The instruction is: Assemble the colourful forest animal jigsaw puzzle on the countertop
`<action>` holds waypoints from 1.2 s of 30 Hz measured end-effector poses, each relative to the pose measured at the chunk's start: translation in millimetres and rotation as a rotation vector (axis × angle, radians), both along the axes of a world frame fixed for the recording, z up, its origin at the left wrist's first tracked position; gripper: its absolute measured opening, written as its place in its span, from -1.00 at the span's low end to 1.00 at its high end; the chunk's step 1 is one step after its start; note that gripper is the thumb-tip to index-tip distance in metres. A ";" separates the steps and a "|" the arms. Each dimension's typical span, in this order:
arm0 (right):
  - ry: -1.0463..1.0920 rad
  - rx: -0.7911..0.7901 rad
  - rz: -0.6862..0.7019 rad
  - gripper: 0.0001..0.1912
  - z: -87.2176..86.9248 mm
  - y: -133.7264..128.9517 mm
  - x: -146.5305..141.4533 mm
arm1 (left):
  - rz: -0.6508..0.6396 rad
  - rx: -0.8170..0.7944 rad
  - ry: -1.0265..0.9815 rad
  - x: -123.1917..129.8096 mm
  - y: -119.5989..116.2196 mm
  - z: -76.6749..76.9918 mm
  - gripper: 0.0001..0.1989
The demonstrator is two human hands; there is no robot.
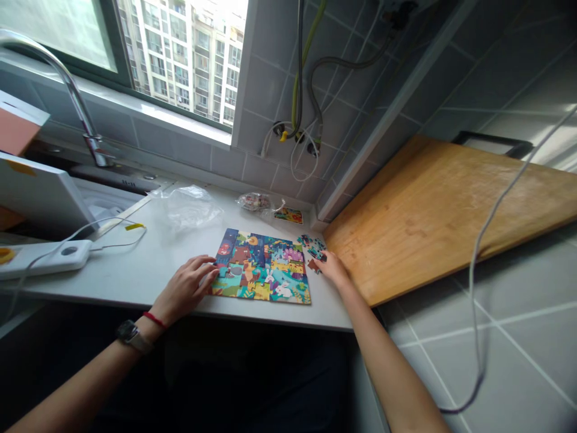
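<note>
A colourful jigsaw puzzle (262,267) with animal pictures lies on the white counter, its pieces joined into a rough rectangle. My left hand (192,282) rests at its left edge, fingers stretched out and touching the border, with nothing held. Right of the puzzle is a small pile of loose puzzle pieces (311,243). At the near side of that pile, my right hand (334,269) has its fingers closed on a puzzle piece (323,257); the grip is partly hidden. A brown puzzle piece (312,266) sits by its fingertips.
Behind the puzzle are a clear plastic bag (187,204), a bag of more pieces (255,202) and a small picture card (289,215). A wooden board (442,210) leans at the right. On the left are a power strip (67,254), its cable and a sink tap (76,99).
</note>
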State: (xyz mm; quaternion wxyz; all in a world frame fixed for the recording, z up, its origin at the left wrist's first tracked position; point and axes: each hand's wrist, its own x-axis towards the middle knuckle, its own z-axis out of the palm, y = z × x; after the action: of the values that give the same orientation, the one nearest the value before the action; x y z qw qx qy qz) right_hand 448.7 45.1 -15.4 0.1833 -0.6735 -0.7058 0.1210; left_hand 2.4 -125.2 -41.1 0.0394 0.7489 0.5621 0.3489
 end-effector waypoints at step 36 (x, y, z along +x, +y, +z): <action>0.038 -0.082 0.217 -0.73 17.2 32.5 -3.2 | 0.014 -0.044 0.014 2.8 -5.1 4.3 -0.57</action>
State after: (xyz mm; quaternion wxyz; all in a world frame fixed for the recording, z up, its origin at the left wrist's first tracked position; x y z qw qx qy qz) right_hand 445.5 77.6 1.8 0.1548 -0.5976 -0.7655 0.1814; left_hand 5.2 -130.3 -36.7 0.0493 0.7464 0.5750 0.3315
